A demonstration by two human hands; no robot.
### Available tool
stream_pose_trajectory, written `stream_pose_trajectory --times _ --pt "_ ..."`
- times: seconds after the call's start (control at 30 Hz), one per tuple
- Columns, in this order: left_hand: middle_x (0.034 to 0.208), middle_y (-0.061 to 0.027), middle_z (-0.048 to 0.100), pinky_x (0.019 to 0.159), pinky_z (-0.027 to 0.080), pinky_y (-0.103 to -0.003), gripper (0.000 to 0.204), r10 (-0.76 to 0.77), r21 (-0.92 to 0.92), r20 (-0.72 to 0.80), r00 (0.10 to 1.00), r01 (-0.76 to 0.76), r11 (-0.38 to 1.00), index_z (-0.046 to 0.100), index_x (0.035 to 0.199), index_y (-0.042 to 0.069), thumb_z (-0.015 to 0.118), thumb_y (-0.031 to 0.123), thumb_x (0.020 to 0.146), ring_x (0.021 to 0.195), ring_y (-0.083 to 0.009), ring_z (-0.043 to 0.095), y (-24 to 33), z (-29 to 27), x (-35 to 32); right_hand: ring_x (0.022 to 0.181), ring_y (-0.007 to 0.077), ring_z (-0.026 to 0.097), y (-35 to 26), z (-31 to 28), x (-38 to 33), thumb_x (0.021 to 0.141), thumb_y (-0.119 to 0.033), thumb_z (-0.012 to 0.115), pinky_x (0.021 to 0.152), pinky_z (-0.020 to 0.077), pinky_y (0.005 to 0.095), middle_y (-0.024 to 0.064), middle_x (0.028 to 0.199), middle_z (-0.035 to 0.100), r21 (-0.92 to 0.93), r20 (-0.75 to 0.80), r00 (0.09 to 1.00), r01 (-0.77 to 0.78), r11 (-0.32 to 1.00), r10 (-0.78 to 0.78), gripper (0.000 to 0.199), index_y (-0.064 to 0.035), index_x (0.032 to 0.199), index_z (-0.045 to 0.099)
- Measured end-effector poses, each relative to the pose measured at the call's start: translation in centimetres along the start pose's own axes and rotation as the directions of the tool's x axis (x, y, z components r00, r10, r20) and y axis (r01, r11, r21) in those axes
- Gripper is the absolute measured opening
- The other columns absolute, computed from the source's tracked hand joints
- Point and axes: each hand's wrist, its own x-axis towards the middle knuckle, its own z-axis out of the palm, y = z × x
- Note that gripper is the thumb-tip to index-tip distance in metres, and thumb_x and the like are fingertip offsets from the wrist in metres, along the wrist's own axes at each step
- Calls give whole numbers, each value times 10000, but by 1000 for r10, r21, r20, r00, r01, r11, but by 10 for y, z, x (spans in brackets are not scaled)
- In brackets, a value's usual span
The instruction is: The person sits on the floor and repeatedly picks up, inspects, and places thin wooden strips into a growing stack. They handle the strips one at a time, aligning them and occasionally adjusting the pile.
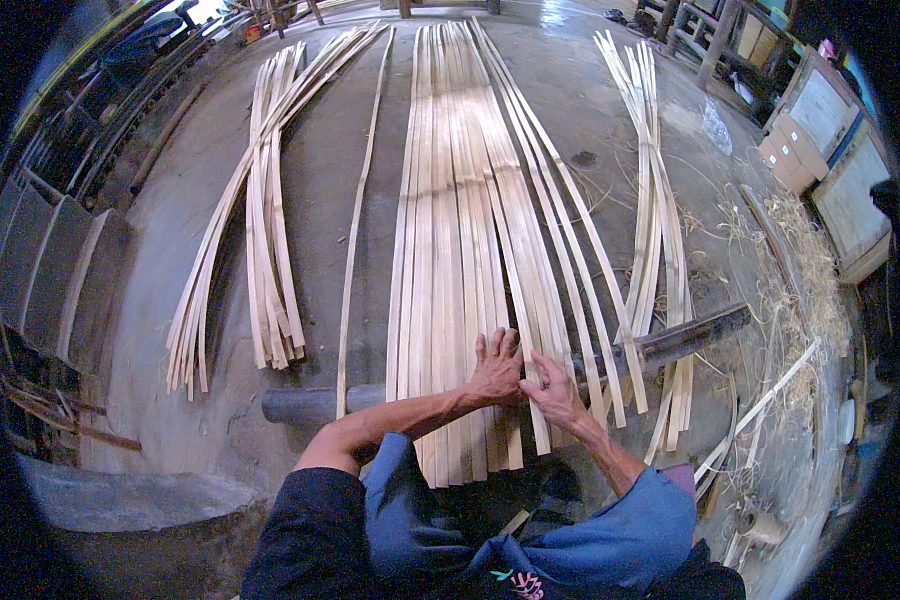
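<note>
Long, pale bamboo strips (440, 270) lie side by side in a broad row in front of me, their near ends over a dark rounded pole (310, 404). My left hand (497, 372) reaches across and lies on top of them, fingers spread apart. Close beside it, almost touching, my right hand (557, 392) bends its thumb and fingers around a strip at the right part of the row. Some of its fingertips are hidden. Right of my hands, a few looser strips (570, 240) fan outward. One single strip (365, 200) lies apart on the left.
Crossed bundles of strips lie at the left (270, 210) and right (652, 200). Tangled shavings (800, 250) spread along the right beside a cardboard box (794, 152). Grey slabs (55, 265) stand at the left. A curved dark piece (140, 497) lies at lower left.
</note>
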Motion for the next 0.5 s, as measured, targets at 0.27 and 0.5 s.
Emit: stream_pose_trajectory --times 0.27,0.5 --pt "1325 -215 191 964 60 -614 732 37 -5 4 999 -37 999 375 1203 -16 598 404 647 1258 -392 100 -6 2 1 670 174 535 -8 -1 1 750 -223 605 621 450 310 156 887 546 -278 4 996 91 956 -93 600 43 1233 367" --pt "1337 -204 190 969 73 -602 757 6 -4 33 999 -5 1000 366 1220 -8 600 408 633 1264 -383 95 -6 3 1 674 221 531 -18 -2 -2 750 -231 593 632 443 334 158 777 545 -276 5 1000 -4 961 6 589 45 1224 380"
